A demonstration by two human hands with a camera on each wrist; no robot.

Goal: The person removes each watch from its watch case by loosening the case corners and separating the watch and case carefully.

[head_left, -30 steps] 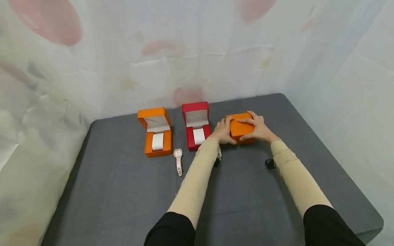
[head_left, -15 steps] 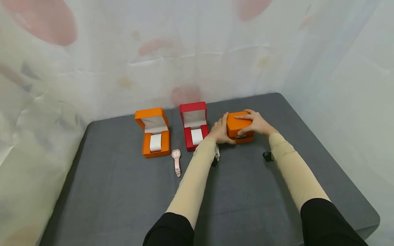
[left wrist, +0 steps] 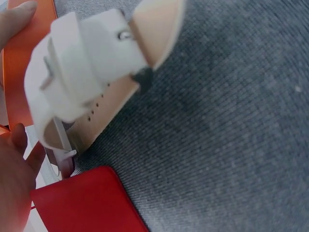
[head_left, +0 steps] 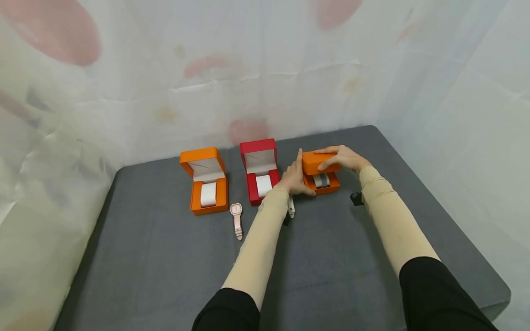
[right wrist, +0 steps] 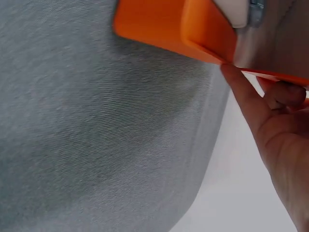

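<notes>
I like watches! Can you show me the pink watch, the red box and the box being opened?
pink watch (head_left: 236,209), head view, on its face.
red box (head_left: 253,196), head view, on its base's front wall.
orange box (head_left: 314,161), head view, on its raised lid.

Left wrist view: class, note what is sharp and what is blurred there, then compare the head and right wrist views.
Left wrist view: the white strap close to the lens is soft, the grey cloth crisp. Head view: even, soft light, faint shadows, the orange box sharp. Right wrist view: the right hand slightly soft, the cloth weave clear.
</notes>
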